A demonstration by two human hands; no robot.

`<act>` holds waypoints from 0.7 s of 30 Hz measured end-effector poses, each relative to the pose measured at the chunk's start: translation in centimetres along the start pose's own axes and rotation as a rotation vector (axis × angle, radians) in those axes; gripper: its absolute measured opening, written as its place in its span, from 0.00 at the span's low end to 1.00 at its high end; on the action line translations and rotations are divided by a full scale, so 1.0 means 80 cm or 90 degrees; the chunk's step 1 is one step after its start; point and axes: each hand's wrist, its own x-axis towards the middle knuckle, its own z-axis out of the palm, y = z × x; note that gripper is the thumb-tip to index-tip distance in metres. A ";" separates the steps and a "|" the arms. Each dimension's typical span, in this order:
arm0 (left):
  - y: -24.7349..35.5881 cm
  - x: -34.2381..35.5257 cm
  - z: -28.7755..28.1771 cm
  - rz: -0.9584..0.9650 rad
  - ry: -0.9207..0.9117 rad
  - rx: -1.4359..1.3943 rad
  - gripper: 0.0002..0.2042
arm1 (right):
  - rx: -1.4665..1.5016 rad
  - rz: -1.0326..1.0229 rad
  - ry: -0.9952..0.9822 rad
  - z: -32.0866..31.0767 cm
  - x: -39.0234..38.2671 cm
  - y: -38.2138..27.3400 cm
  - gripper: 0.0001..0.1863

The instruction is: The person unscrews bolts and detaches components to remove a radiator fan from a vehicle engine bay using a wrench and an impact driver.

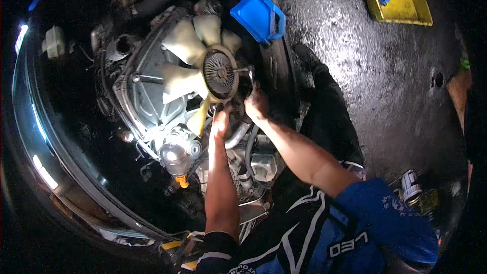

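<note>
A cream-coloured cooling fan (183,85) with a ribbed round hub (221,72) sits in the engine bay. My right hand (257,105) is closed round the lower end of a metal ratchet wrench (251,74). The wrench head meets a short shaft that points left at the hub's right side; its far end is hard to make out. Just below the hub, my left hand (221,121) reaches up among the engine parts. Its fingertips are partly hidden by the hub's rim and dark parts there, so their grip is unclear.
A blue plastic tray (258,16) lies beyond the fan, and a yellow tray (406,7) sits on the dark wet-looking floor. A round filter-like housing (175,158) with an orange fitting stands left of my left forearm. The vehicle's body edge curves along the left.
</note>
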 end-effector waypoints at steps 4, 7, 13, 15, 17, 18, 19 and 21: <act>-0.022 0.005 -0.007 0.066 -0.019 0.077 0.19 | -0.090 -0.009 0.099 0.034 0.009 0.020 0.25; -0.004 0.011 -0.004 0.045 -0.119 0.270 0.17 | -0.156 -0.010 0.176 0.036 0.009 0.027 0.13; -0.056 0.002 -0.002 0.153 -0.084 0.369 0.15 | 0.137 0.252 -0.006 0.007 -0.007 -0.031 0.14; -0.019 -0.006 -0.004 0.146 -0.026 0.226 0.13 | 0.076 0.074 0.138 0.031 0.016 0.047 0.14; 0.033 -0.004 -0.016 0.072 -0.006 -0.110 0.13 | -0.007 -0.217 0.260 0.040 0.056 0.146 0.16; 0.023 -0.006 -0.027 0.052 -0.004 -0.125 0.11 | -0.074 -0.332 0.225 0.040 0.079 0.144 0.17; 0.013 -0.004 -0.034 0.035 -0.006 -0.141 0.09 | -0.065 -0.338 0.205 0.046 0.091 0.131 0.17; -0.011 -0.015 -0.019 -0.064 -0.027 -0.278 0.08 | -0.438 0.015 -0.101 0.037 0.093 0.097 0.17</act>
